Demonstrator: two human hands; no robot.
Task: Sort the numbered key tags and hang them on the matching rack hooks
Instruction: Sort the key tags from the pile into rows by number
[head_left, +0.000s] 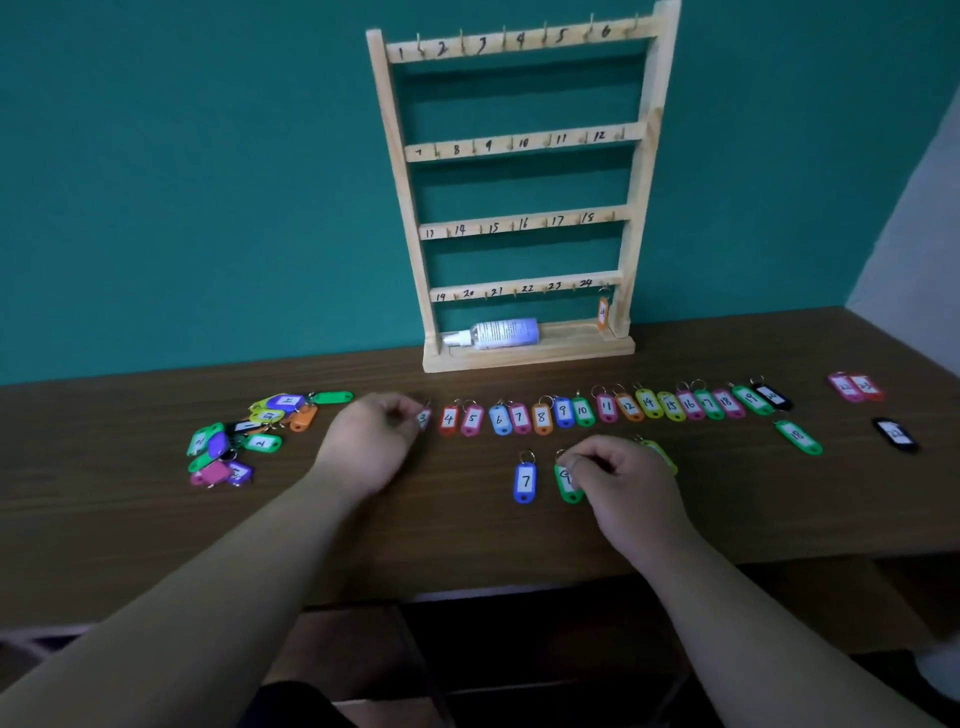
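Lines up tags (541, 417) by number on the surface (156, 519) before the near-bare rack (638, 171), ready for hanging: pinches tag 3 (424, 417) at the row's head in curled left hand (374, 441), spare green 9 (567, 483) in right hand (618, 483).

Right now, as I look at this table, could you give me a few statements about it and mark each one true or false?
An orange tag hangs on the rack: true.
The spray bottle stands upright: false, it lies on its side on the rack's base.
The left hand pinches tag 3: true.
The right hand grips a green tag: true.
The blue tag beside it reads 12: false, it reads 7.
The loose heap of tags lies right of the sorted row: false, it lies left of it.
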